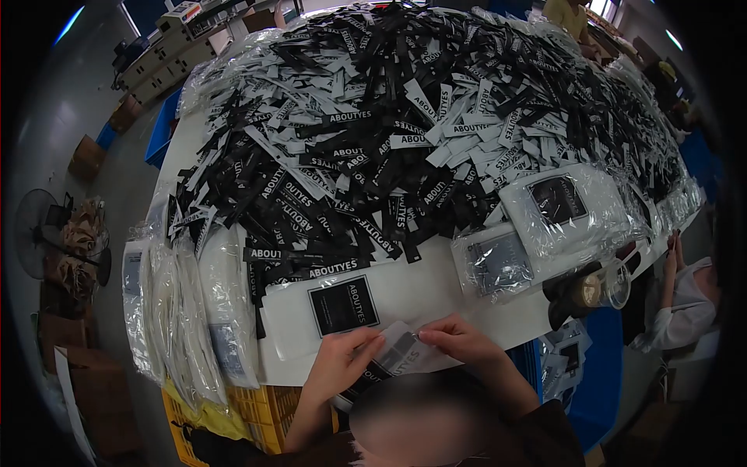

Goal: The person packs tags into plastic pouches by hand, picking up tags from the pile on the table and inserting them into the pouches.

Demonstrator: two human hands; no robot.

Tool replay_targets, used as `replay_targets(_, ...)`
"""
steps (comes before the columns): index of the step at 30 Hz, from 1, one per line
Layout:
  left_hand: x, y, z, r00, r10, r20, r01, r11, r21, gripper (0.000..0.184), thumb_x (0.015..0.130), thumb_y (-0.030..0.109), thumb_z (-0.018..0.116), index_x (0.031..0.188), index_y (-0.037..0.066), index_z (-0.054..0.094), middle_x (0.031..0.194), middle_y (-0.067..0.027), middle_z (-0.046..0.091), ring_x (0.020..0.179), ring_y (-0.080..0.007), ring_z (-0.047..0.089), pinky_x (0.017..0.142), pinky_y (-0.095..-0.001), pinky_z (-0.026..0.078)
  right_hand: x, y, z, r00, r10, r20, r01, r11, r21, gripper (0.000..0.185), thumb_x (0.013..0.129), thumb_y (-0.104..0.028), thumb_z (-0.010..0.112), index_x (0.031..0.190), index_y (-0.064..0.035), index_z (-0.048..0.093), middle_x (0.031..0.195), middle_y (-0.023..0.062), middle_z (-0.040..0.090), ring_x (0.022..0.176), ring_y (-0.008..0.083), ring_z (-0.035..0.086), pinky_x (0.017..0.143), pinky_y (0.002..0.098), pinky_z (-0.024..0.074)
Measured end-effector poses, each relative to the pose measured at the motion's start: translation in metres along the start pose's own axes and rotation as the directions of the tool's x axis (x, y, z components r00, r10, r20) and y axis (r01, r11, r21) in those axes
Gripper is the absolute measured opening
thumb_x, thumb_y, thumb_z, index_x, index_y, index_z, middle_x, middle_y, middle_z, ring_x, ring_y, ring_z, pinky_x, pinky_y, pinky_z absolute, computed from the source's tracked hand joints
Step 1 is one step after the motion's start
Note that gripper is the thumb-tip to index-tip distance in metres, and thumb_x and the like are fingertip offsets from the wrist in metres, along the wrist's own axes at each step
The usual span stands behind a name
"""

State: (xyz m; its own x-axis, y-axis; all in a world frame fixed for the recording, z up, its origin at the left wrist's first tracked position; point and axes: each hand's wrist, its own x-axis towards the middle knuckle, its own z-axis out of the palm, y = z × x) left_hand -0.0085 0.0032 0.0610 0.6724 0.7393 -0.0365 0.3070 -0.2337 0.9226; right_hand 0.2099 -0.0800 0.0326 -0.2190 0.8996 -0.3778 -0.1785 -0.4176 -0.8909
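Note:
At the table's near edge, my left hand (342, 362) is closed on the left side of a clear plastic bag (401, 350). Dark and grey printed pieces with ABOUTYES lettering show in or behind the bag. My right hand (463, 340) pinches its upper right corner between thumb and fingertips. Just beyond my hands lies a stack of white frosted bags (412, 292) with a black ABOUTYES label (343, 304) on top. Behind it rises a large heap of black and white printed strips (350, 148). The lower part of the held bag is hidden by my head.
Filled clear packs (226, 303) stand along the left edge. More packs (564, 210) and a clear plastic cup (615, 285) are on the right. Below the table are a yellow crate (268, 409) and a blue bin (603, 373). Another person's arm (671, 272) rests at the right edge.

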Motion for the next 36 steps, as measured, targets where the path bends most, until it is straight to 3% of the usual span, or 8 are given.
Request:
replay_targets(9, 0.000, 0.003, -0.001, 1.000, -0.025, 0.001, 0.025, 0.999, -0.037, 0.012, 0.085, 0.010, 0.061, 0.090, 0.000, 0.064, 0.069, -0.0139, 0.062, 0.054, -0.0186, 0.060, 0.051, -0.0267, 0.047, 0.003, 0.010, -0.009, 0.977, 0.115, 0.178, -0.161, 0.949, 0.270, 0.027, 0.090, -0.022, 0.059, 0.108, -0.0040, 0.065, 0.076, -0.0036, 0.059, 0.063, 0.0023, 0.047, 0.054, 0.0168, 0.0374)
replay_targets(11, 0.000, 0.005, 0.000, 1.000, -0.019, 0.022, 0.019, 1.000, 0.000, 0.011, 0.085, 0.010, 0.061, 0.089, 0.000, 0.064, 0.068, -0.0140, 0.061, 0.053, -0.0189, 0.059, 0.051, -0.0269, 0.047, 0.003, -0.001, -0.005, 0.987, 0.097, 0.127, -0.101, 0.994, 0.030, 0.028, 0.087, -0.022, 0.063, 0.108, -0.0029, 0.065, 0.078, -0.0031, 0.061, 0.066, 0.0031, 0.050, 0.057, 0.0181, 0.0407)
replay_targets(21, 0.000, 0.004, -0.001, 0.997, -0.035, 0.071, 0.032, 0.999, 0.041, 0.010, 0.083, 0.008, 0.063, 0.084, -0.002, 0.064, 0.067, -0.0104, 0.062, 0.056, -0.0133, 0.058, 0.052, -0.0248, 0.046, 0.029, 0.002, 0.000, 0.940, 0.147, 0.307, -0.031, 0.935, -0.352, 0.028, 0.083, -0.020, 0.066, 0.104, 0.0002, 0.065, 0.081, -0.0013, 0.062, 0.070, 0.0046, 0.051, 0.062, 0.0224, 0.0422)
replay_targets(23, -0.002, 0.002, -0.007, 0.997, -0.073, 0.041, 0.076, 0.994, -0.075, 0.011, 0.084, 0.008, 0.063, 0.082, -0.003, 0.062, 0.067, -0.0064, 0.064, 0.058, -0.0095, 0.057, 0.053, -0.0231, 0.046, 0.019, -0.004, -0.001, 0.991, 0.031, 0.128, -0.032, 0.999, 0.006, 0.022, 0.084, -0.018, 0.065, 0.098, -0.0010, 0.066, 0.080, -0.0001, 0.062, 0.067, 0.0051, 0.052, 0.061, 0.0222, 0.0422)
replay_targets(27, -0.005, -0.001, -0.005, 0.970, -0.220, -0.106, 0.180, 0.937, -0.300, 0.011, 0.082, 0.008, 0.065, 0.086, -0.002, 0.063, 0.072, -0.0054, 0.066, 0.063, -0.0090, 0.059, 0.056, -0.0224, 0.046, 0.004, -0.003, 0.020, 0.983, -0.168, -0.080, 0.181, 0.961, 0.208, 0.018, 0.084, -0.016, 0.064, 0.095, -0.0017, 0.067, 0.080, 0.0015, 0.063, 0.065, 0.0052, 0.053, 0.058, 0.0230, 0.0419)
replay_targets(29, -0.001, 0.007, -0.002, 0.995, -0.087, -0.040, 0.073, 0.959, -0.275, 0.012, 0.082, 0.007, 0.065, 0.089, -0.002, 0.063, 0.077, -0.0071, 0.066, 0.066, -0.0096, 0.060, 0.058, -0.0222, 0.047, 0.001, 0.003, 0.030, 0.930, -0.329, -0.165, 0.304, 0.939, -0.157, 0.015, 0.084, -0.012, 0.064, 0.093, -0.0007, 0.067, 0.078, 0.0027, 0.063, 0.064, 0.0069, 0.055, 0.056, 0.0239, 0.0427)
replay_targets(32, 0.002, 0.009, 0.001, 0.997, 0.024, 0.079, 0.002, 0.949, -0.315, 0.017, 0.081, 0.004, 0.065, 0.096, -0.003, 0.065, 0.088, -0.0111, 0.066, 0.074, -0.0119, 0.061, 0.064, -0.0224, 0.047, -0.001, -0.015, 0.027, 0.898, -0.440, -0.013, 0.413, 0.852, -0.323, 0.011, 0.083, -0.009, 0.065, 0.088, 0.0009, 0.067, 0.074, 0.0034, 0.063, 0.062, 0.0083, 0.056, 0.053, 0.0247, 0.0430)
replay_targets(36, 0.003, 0.013, 0.014, 0.994, 0.097, -0.040, -0.104, 0.963, -0.248, 0.014, 0.082, 0.004, 0.064, 0.095, -0.001, 0.065, 0.087, -0.0099, 0.066, 0.073, -0.0140, 0.061, 0.063, -0.0243, 0.047, -0.006, -0.021, 0.025, 0.876, -0.481, -0.040, 0.423, 0.805, -0.415, 0.009, 0.082, -0.007, 0.067, 0.083, 0.0021, 0.067, 0.070, 0.0029, 0.062, 0.061, 0.0087, 0.057, 0.053, 0.0229, 0.0432)
